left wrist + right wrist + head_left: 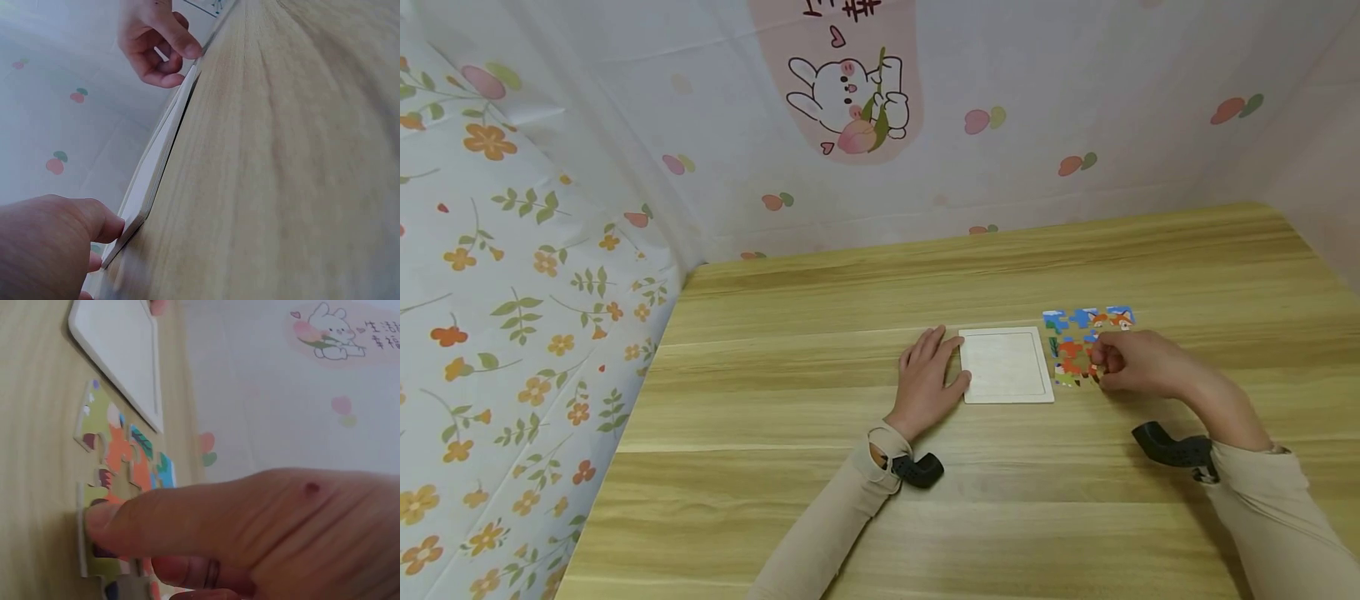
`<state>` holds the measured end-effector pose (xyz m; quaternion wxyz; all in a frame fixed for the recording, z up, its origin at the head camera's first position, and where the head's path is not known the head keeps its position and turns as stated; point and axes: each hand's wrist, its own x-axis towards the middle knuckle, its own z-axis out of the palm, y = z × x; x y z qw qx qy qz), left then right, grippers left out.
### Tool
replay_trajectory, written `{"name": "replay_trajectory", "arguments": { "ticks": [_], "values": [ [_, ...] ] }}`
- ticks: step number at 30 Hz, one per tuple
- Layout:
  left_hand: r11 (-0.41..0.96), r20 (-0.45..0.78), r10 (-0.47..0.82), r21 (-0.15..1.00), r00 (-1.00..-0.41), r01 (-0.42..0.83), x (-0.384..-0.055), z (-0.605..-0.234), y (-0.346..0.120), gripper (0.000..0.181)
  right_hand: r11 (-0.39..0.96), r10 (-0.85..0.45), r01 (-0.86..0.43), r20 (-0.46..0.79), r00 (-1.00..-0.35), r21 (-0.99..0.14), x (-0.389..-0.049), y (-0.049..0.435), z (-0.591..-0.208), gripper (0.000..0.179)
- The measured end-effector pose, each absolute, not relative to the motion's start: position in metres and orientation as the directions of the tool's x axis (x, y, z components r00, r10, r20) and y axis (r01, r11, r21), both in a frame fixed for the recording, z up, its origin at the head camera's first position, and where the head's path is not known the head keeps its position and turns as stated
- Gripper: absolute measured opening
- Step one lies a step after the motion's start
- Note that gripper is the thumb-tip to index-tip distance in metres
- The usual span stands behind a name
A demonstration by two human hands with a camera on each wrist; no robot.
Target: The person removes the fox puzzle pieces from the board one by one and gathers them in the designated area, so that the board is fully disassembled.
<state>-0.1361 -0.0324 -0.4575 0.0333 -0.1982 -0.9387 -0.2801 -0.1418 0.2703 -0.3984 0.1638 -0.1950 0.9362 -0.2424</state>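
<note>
A thin white square frame board (1006,367) lies flat on the wooden table. My left hand (927,375) rests at its left side, fingers spread and fairly straight, thumb touching the edge. Right of the board sit several colourful jigsaw pieces (1070,367) with a fox picture, laid close together with gaps between some of them. My right hand (1142,362) is over the right part of this group, fingers curled. In the right wrist view its thumb (119,525) lies on a green and brown jigsaw piece (100,567), which it pinches against the fingers, partly hidden behind the hand.
The wood-grain table (760,417) extends around the board and pieces. A white curtain (1000,167) with a rabbit and fruit print hangs behind its back edge. A flowered cloth (535,333) hangs along the left side. Black devices (917,471) are strapped to both wrists.
</note>
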Motion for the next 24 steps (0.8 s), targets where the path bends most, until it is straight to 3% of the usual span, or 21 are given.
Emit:
{"name": "replay_trajectory", "arguments": {
  "ticks": [8,24],
  "values": [
    [0.758,0.173,0.354,0.523,-0.919,0.391,-0.136,-0.459,-0.033,0.046,0.806,-0.446,-0.322,-0.154,-0.882,-0.497,-0.141,0.260,-0.399,0.016],
    [0.759,0.176,0.355,0.519,-0.918,0.393,-0.135,-0.457,-0.033,0.046,0.817,-0.415,-0.302,-0.138,-0.899,-0.492,-0.140,0.255,-0.401,0.019]
  ]
}}
